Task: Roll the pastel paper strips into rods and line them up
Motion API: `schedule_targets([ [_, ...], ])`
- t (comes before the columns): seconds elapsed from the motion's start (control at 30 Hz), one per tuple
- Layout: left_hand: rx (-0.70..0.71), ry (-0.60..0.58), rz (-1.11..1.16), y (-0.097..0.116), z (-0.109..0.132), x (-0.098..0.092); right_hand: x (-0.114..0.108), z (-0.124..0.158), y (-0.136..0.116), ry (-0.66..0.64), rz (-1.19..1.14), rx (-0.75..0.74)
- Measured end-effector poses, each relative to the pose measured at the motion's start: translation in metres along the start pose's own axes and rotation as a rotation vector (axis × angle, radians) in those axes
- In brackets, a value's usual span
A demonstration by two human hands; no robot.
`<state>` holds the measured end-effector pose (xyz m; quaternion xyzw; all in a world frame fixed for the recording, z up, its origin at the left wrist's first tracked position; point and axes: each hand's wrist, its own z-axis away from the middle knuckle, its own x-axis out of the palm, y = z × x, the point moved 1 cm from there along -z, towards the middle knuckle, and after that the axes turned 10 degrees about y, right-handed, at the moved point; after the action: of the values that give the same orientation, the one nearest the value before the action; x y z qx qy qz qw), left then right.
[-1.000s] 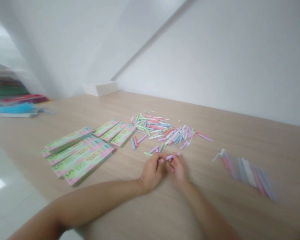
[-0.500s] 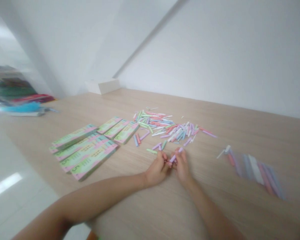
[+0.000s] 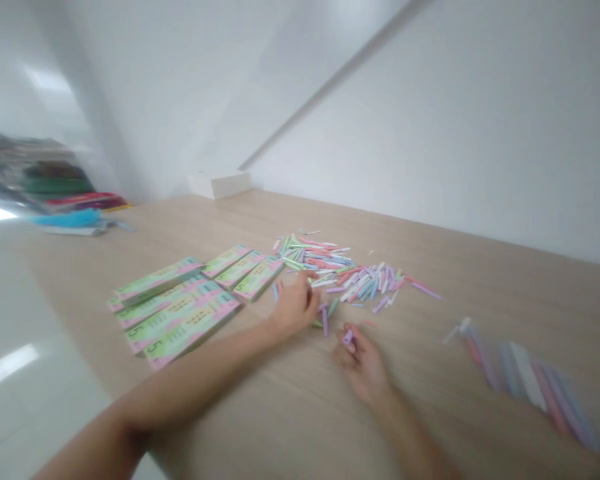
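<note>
One purple stick (image 3: 349, 337) is pinched in the right hand (image 3: 366, 368), seemingly for steadiness; whether anything is gripped by the left hand (image 3: 294, 305) cannot be told.

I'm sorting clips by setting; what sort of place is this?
Possibly a workroom or office, though the pictures don't settle which: a wood-look table against a plain white wall, with loose pastel sticks and printed green-and-pink packs on it.

I see sticks (image 3: 365, 288) in pastel purple, coral, blue, green and white, green-and-pink boxes (image 3: 180, 318), a pale wood-grained table (image 3: 280, 413).
</note>
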<state>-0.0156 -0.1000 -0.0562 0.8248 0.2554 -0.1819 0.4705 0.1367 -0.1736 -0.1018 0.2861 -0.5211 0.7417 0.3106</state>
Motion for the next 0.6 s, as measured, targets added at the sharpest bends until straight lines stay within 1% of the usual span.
schedule_targets([
  [0.07, 0.077, 0.04, -0.349, -0.018, -0.041, -0.013, -0.003, -0.003, -0.005, -0.019, -0.028, 0.014],
  [0.1, 0.078, 0.01, -0.501, -0.029, -0.061, -0.016, -0.004, -0.004, -0.007, -0.024, -0.039, 0.016],
  [0.17, 0.123, -0.157, -0.744, -0.051, -0.093, -0.018, -0.007, -0.007, -0.009, -0.033, -0.055, 0.016],
  [0.23, 0.148, -0.226, -0.805, -0.069, -0.111, -0.015, -0.009, -0.01, -0.01, -0.038, -0.064, 0.019],
  [0.3, 0.188, -0.254, -0.826, -0.08, -0.116, -0.011, -0.012, -0.013, -0.012, -0.038, -0.066, 0.024],
  [0.4, 0.289, -0.262, -0.853, -0.085, -0.111, -0.003, -0.014, -0.017, -0.014, -0.04, -0.069, 0.03],
  [0.5, 0.375, -0.246, -0.868, -0.082, -0.105, 0.001, -0.015, -0.017, -0.015, -0.041, -0.08, 0.012],
  [0.6, 0.408, -0.194, -0.837, -0.068, -0.098, -0.003, -0.014, -0.015, -0.015, -0.023, -0.081, -0.018],
])
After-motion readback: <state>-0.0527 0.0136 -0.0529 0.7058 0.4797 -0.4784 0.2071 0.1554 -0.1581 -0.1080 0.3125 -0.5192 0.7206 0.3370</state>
